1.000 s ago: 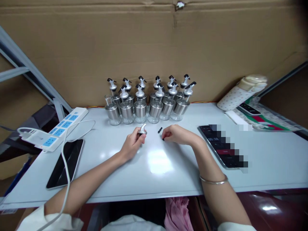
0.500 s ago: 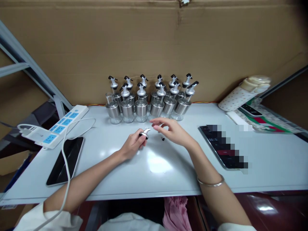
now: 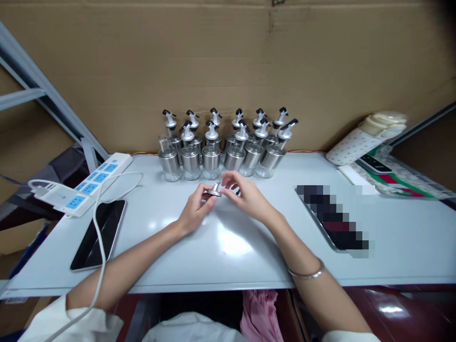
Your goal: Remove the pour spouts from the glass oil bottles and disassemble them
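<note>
A small silver pour spout (image 3: 215, 190) with a round base is held between the thumb and fingers of my left hand (image 3: 196, 206), over the middle of the table. My right hand (image 3: 245, 194) is at the spout's right side, its thumb and fingertips closed around the upper part. A small black piece (image 3: 238, 192) shows partly behind my right fingers. Just beyond my hands stand two rows of glass and steel bottles (image 3: 211, 159), most topped with silver and black spouts. The front-left bottle (image 3: 169, 161) has no spout on it.
On the left lie a power strip (image 3: 98, 183) with a white cable and a dark tablet (image 3: 99, 235). To the right are a phone (image 3: 329, 216), partly pixelated, and a leaning spotted flask (image 3: 359, 140). A cardboard wall (image 3: 228, 57) stands behind the bottles.
My right hand has moved left and down onto the spout. The spout has turned more upright in my left hand. The view has shifted slightly.
</note>
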Demonstrator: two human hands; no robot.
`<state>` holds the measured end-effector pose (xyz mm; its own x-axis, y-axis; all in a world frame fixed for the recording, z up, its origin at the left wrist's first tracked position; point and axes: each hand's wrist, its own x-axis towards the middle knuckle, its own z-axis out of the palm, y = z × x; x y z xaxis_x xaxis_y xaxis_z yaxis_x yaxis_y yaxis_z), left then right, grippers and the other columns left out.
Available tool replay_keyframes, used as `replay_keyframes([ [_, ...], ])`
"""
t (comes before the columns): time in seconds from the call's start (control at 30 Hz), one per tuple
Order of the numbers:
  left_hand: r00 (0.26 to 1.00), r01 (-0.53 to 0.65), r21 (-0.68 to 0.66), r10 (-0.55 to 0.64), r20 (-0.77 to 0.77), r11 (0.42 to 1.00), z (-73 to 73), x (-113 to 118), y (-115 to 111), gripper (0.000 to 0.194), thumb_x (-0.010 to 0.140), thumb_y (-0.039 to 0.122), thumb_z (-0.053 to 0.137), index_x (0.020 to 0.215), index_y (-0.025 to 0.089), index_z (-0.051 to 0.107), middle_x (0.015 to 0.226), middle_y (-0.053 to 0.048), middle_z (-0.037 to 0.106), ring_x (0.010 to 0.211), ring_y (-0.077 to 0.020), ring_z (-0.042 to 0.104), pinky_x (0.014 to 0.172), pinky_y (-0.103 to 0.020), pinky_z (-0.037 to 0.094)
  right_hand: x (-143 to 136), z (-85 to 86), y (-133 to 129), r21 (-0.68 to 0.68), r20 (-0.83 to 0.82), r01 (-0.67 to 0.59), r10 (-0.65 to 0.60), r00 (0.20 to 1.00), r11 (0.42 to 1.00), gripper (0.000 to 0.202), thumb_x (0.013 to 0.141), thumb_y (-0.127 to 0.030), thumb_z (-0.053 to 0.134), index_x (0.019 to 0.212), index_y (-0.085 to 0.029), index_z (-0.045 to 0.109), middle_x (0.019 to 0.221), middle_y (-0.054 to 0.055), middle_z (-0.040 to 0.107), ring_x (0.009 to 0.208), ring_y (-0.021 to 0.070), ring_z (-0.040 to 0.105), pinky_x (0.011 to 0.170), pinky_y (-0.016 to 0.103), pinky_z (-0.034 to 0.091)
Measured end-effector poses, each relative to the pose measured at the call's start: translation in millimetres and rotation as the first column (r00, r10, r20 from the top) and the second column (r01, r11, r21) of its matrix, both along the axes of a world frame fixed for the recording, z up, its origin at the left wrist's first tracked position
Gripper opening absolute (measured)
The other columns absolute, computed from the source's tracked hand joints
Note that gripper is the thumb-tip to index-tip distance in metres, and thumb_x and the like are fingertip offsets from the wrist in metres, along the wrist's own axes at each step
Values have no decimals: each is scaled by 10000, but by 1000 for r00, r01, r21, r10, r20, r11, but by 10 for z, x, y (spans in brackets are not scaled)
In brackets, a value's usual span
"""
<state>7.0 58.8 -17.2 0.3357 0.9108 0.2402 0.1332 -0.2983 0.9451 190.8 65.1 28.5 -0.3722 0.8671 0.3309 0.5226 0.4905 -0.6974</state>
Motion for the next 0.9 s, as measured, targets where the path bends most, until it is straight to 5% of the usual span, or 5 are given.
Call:
replay_keyframes([
  [0.17,986,-109,-65,116,123,992,-72,27,49,483,780,656,525,865,219,335,923,-16,545,617,-99,545,585,-235,442,-81,-14,-52,55,142,-27,19,990,998,198,829,-359,586,884,-171,555,773,31,594,678,145,546,648,260,408],
  [0.3,994,-103,79,100,48,992,-39,14,36,540,818,720,361,911,194,436,910,-43,563,736,-139,558,676,-260,457,-136,-18,-67,48,238,-44,32,971,998,227,830,-362,577,952,-171,569,800,45,632,707,164,569,682,280,396],
  [0.57,985,-146,99,135,111,984,-24,-39,63,301,904,473,461,1053,212,441,1109,-53,537,686,-90,562,682,-249,451,-50,91,-70,-163,13,-47,49,999,985,146,824,-287,452,761,-178,527,690,12,581,642,140,523,619,258,377],
  [0.77,995,-94,58,91,49,994,-49,-27,43,312,857,439,550,1047,202,476,767,17,548,648,-114,540,623,-235,429,-53,58,-48,-349,-194,-176,113,974,920,272,886,-285,305,741,-175,508,727,31,573,738,165,549,786,328,417],
  [0.9,993,-116,106,115,19,988,-60,-31,56,251,848,377,582,1010,206,493,781,21,550,639,-106,538,622,-233,434,-50,8,-22,-401,-240,-227,137,961,888,369,910,-357,273,695,-171,508,693,40,561,712,169,547,793,339,426],
])
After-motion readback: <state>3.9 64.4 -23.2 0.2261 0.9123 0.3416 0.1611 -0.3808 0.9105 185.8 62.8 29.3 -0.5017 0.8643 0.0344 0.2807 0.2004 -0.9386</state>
